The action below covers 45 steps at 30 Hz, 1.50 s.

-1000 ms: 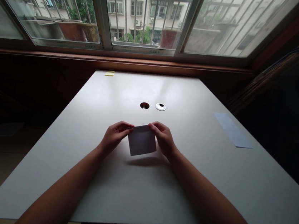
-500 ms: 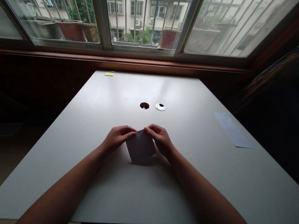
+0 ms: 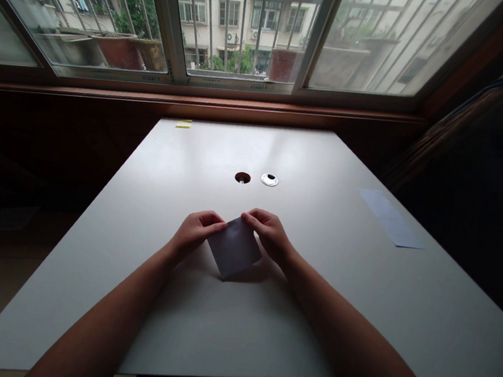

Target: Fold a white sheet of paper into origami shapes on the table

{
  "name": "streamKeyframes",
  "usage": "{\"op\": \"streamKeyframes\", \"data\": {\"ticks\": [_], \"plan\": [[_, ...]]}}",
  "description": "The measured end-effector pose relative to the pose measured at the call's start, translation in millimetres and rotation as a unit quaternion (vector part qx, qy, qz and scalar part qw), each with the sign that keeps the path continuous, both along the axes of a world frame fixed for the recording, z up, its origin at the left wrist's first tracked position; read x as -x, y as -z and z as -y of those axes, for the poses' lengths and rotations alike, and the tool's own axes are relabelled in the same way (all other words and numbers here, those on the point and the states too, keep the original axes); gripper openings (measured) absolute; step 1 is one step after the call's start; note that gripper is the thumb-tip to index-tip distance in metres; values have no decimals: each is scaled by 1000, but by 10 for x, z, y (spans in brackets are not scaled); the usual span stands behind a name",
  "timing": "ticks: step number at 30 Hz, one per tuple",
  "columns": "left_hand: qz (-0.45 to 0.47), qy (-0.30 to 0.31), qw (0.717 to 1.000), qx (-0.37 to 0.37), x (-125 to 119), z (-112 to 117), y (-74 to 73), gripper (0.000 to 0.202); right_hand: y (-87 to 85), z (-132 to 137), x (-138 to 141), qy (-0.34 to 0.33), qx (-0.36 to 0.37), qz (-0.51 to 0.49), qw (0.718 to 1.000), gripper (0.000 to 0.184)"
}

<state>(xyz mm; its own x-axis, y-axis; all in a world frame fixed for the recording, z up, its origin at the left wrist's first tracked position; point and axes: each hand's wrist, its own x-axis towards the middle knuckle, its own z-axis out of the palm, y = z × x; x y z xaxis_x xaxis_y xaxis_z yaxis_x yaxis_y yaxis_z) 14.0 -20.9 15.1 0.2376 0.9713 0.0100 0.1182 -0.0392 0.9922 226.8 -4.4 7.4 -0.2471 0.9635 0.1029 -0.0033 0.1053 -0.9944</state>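
A small grey-white square of paper (image 3: 234, 250) stands tilted like a diamond over the middle of the white table (image 3: 200, 322), its lower corner touching or almost touching the top. My left hand (image 3: 194, 232) pinches its upper left edge with curled fingers. My right hand (image 3: 270, 235) pinches the upper right edge the same way. The fingertips of both hands nearly meet at the paper's top corner.
A round cable hole (image 3: 242, 178) and its loose cap (image 3: 269, 179) lie just beyond my hands. A pale paper strip (image 3: 390, 218) lies at the right edge, a yellow sticky note (image 3: 184, 124) at the far left corner. A barred window (image 3: 247, 24) runs behind.
The paper has come down towards the table and turned from square-on to corner-down. My two hands have moved closer together at its top.
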Motion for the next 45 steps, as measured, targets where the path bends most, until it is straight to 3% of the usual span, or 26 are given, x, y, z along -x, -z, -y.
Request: {"op": "streamKeyframes", "data": {"ticks": [14,22,28,34,41,45], "plan": [[13,-5,1000,17,11,-13,24,25,15,-6,-18,-13,0,17,1000,35],[21,-25,999,9,31,-39,58,25,72,-35,-17,-39,54,42,997,37],[19,-23,1000,1,29,-38,63,26,50,-23,-16,-26,30,30,999,38],[16,-53,998,-5,45,-42,69,28,95,-56,-15,-27,53,64,996,40],[45,-53,997,15,43,-76,81,32,111,-74,-46,11,39,1,999,37],[86,-7,994,65,24,-80,107,39,117,-99,-65,45,59,-77,994,36]]}}
